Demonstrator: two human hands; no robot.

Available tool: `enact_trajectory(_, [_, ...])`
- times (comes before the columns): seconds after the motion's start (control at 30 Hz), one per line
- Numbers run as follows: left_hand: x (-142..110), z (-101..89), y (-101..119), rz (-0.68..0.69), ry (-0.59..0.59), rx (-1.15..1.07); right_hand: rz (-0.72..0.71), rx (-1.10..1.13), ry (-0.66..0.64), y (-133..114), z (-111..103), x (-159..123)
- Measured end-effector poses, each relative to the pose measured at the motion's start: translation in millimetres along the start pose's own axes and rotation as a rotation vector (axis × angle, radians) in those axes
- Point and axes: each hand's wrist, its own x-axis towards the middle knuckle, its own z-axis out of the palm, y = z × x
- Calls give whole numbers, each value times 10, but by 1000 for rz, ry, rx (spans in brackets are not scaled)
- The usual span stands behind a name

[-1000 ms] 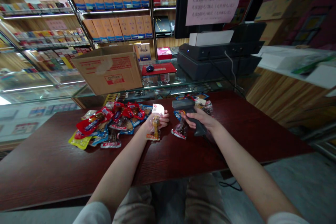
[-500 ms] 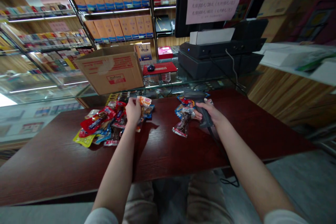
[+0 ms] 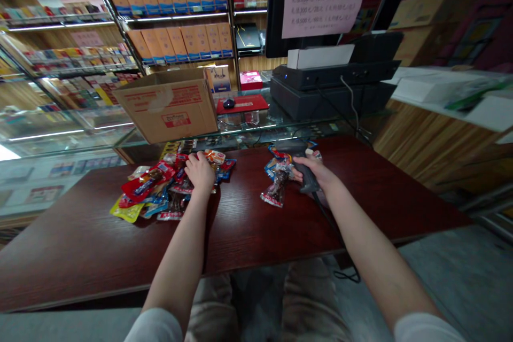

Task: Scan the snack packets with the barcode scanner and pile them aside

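Note:
My left hand (image 3: pixel 199 172) rests palm down on a heap of snack packets (image 3: pixel 160 189) on the dark red table (image 3: pixel 248 230), its fingers on an orange and white packet (image 3: pixel 215 157) at the heap's far edge. My right hand (image 3: pixel 316 172) is wrapped round the grip of a black handheld scanner (image 3: pixel 303 173), whose cable runs back along my forearm. A smaller group of packets (image 3: pixel 277 184) lies just left of the scanner, one clear packet with a red edge nearest me.
Behind the table runs a glass counter (image 3: pixel 80 141) with a cardboard box (image 3: pixel 170 104), a red mat with a mouse (image 3: pixel 242 104) and a black till with printer (image 3: pixel 332 85). Shelves of boxed goods stand behind. A wooden counter (image 3: pixel 441 144) is at the right.
My left hand carried the orange and white packet away from the scanner and set it down on the left heap. My right hand with the scanner moved slightly farther away, onto the right packets.

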Motion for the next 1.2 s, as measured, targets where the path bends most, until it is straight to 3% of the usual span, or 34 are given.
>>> enact_trajectory(0.13, [-8, -82, 89, 125, 102, -67, 25, -3, -6, -20, -16, -5])
enact_trajectory(0.23, [-126, -103, 316, 300, 48, -262, 22, 9, 4, -64, -11, -40])
enact_trajectory(0.3, [-285, -53, 515, 438, -99, -424, -4, 13, 23, -114, -8, -79])
enact_trajectory(0.37, [-476, 27, 701, 474, -318, -515, -61, 28, 64, -173, -23, -119])
enact_trajectory(0.43, [-646, 99, 839, 478, -516, -468, -122, 51, 129, -230, -75, -147])
enact_trajectory(0.53, [-782, 146, 937, 480, -649, -374, -143, 73, 218, -287, -222, -155])
enact_trajectory(0.7, [-779, 132, 954, 469, -684, -375, -117, 101, 274, -298, -427, -130])
enact_trajectory(0.83, [-701, 176, 903, 436, -680, -457, -98, 98, 250, -290, -379, -144])
enact_trajectory(0.97, [-520, 293, 759, 263, -717, -693, -48, 53, 216, -293, -259, -168])
enact_trajectory(1.07, [-383, 385, 653, 120, -743, -988, -45, 45, 189, -262, -181, -147])
enact_trajectory(1.13, [-327, 430, 607, 44, -661, -1148, -45, 36, 165, -211, -123, -113])
enact_trajectory(1.2, [-305, 451, 579, 42, -508, -1160, -26, 5, 136, -143, -46, -73])
